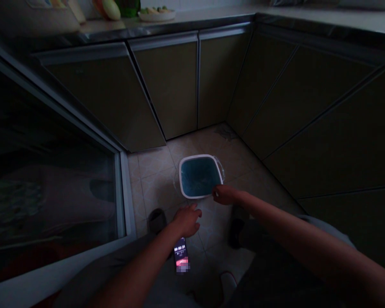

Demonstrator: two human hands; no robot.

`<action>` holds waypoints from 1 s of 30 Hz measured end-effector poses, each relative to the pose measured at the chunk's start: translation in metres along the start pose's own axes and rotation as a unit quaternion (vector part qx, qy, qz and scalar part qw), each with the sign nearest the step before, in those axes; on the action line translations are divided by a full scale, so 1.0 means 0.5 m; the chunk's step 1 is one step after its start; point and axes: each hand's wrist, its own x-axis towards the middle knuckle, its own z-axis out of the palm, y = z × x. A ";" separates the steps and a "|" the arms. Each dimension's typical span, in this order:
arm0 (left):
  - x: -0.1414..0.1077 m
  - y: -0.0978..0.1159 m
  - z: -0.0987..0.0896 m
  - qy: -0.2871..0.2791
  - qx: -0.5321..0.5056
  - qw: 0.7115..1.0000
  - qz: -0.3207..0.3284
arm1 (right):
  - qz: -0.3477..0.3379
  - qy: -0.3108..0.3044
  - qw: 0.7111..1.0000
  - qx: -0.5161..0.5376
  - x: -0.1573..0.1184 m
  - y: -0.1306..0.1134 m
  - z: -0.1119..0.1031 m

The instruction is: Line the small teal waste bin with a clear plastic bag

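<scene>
The right hand (224,194) is at the near right corner of the bucket (195,197), fingers curled inward, overlapping the white rim in this view; I cannot tell whether it grips the rim or pinches something. The left hand (188,219) is open and holds nothing, its fingers loosely bent, just in front of the bucket's near side and apart from it. The bucket stands upright on the tiled floor (155,162), squarish with rounded corners and blue-green inside. Clear plastic (221,169) bulges out past its right side; whether it is a liner or a handle cannot be told.

Below the left wrist, partly covered by it, is a phone (180,252) with a lit screen reading 00:02:21; what it rests on is unclear. Dark footwear shows on either side, the left shoe (157,220) beside the left forearm and the right shoe (235,231) under the right one.

Farther out, a dark patch (225,131) marks the floor by the corner where two runs of cabinets (167,85) meet. Above them runs the counter (205,18), bearing a plate (157,17) of food and a pale, rounded item (111,9) to its left. A framed glass panel (51,179) fills the left side.
</scene>
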 end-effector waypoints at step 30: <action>0.043 -0.024 0.005 0.064 0.003 0.997 -0.044 | -0.034 0.419 0.892 0.164 0.053 0.037 -0.319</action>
